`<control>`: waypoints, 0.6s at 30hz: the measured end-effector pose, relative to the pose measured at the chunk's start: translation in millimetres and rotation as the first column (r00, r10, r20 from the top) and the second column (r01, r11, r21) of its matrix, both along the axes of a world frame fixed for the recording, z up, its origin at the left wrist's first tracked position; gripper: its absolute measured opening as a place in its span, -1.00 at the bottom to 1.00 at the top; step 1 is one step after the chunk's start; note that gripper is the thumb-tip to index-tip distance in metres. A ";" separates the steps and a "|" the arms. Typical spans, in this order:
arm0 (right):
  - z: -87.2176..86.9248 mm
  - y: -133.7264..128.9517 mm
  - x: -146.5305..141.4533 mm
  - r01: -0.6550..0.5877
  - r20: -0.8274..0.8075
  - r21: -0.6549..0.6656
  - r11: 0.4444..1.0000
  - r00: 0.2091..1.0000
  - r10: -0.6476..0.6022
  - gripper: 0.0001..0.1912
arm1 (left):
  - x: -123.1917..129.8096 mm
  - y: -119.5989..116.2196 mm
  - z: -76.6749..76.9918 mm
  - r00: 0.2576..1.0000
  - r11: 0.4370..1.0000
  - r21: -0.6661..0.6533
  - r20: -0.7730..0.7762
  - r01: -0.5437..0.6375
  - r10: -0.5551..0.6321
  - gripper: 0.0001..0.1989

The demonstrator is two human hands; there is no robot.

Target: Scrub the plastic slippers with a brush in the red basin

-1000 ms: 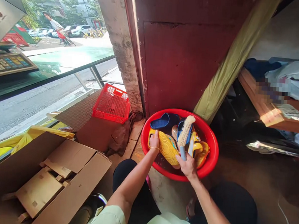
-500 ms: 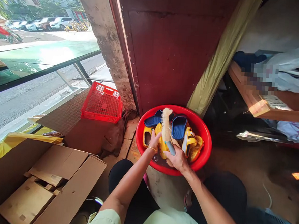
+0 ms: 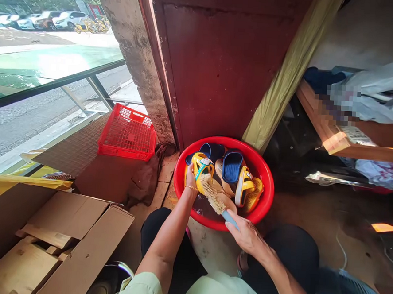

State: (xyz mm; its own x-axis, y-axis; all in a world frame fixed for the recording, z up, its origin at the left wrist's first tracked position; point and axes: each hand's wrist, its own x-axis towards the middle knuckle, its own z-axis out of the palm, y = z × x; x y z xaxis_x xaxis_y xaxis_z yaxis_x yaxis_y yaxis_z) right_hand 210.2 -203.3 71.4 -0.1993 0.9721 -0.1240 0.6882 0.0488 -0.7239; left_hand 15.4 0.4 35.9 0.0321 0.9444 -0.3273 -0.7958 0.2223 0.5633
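A red basin [image 3: 269,191] holds dark water and several clogs. My left hand [image 3: 190,178] grips a yellow clog [image 3: 200,165] with a white and teal pattern on its top, above the left part of the basin. In my right hand [image 3: 244,235] is the blue-grey handle of a scrub brush [image 3: 213,196]. Its pale bristles lie against the front of the yellow clog. To the right in the basin rest a dark blue clog [image 3: 231,167], a yellow-and-black clog [image 3: 245,185] and another yellow shoe [image 3: 256,196]. Another blue clog sits behind my left hand, partly covered.
A red plastic crate [image 3: 129,136] stands left of the basin on cardboard. An open cardboard box [image 3: 87,242] with wooden pieces is at the lower left. Behind the basin rises a dark red door [image 3: 221,73]; a wooden shelf [image 3: 336,142] juts in at right.
The yellow clog has been turned so its patterned top faces up. My right hand has drawn the brush down and toward me, its bristles now on the clog. The view has shifted slightly.
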 end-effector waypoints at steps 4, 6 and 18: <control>11.2 22.4 -9.4 0.035 0.100 -0.012 0.999 0.994 -0.034 -0.52 | 16.5 -12.7 2.1 0.986 0.985 0.030 -0.012 0.168 -0.167 -0.47; 13.6 47.2 -20.0 0.104 0.137 0.045 0.994 0.985 -0.109 -0.50 | 23.8 -21.2 0.3 0.961 0.961 0.029 -0.021 0.276 -0.275 -0.45; -0.9 2.6 3.2 -0.085 0.211 -0.010 0.996 0.974 0.086 -0.55 | 0.4 -14.6 -14.9 0.981 0.995 -0.051 -0.167 0.088 -0.095 -0.47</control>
State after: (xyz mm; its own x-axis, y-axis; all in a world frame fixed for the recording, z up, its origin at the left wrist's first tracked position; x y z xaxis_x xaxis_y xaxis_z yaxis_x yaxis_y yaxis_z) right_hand 213.5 -200.7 70.4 -0.2507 0.9524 -0.1734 0.8190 0.1132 -0.5625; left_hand 15.8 -14.2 21.0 0.0583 0.9249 -0.3758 -0.6649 0.3168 0.6765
